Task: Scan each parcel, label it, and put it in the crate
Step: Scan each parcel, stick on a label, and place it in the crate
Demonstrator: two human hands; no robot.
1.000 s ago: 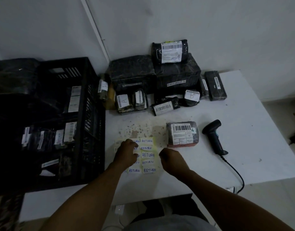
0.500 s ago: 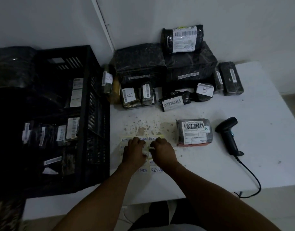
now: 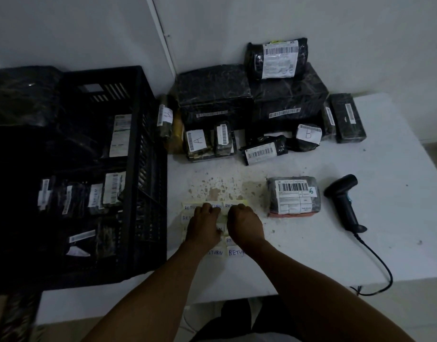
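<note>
Label sheet (image 3: pixel 213 206), left of the parcel (image 3: pixel 293 196): right hand (image 3: pixel 246 224) had closed in beside left hand (image 3: pixel 205 227), both curled upon it, seemingly peeling a sticker; crate (image 3: pixel 148 169) farther left, scanner (image 3: pixel 344 202) right.

Left hand (image 3: pixel 204 227) and right hand (image 3: pixel 246 225) curled together on sheet of RETURN labels (image 3: pixel 233 251); grey parcel (image 3: pixel 292 196) just right, scanner (image 3: pixel 344 202) beyond, black crate (image 3: pixel 148 169) at left holding parcels.
</note>
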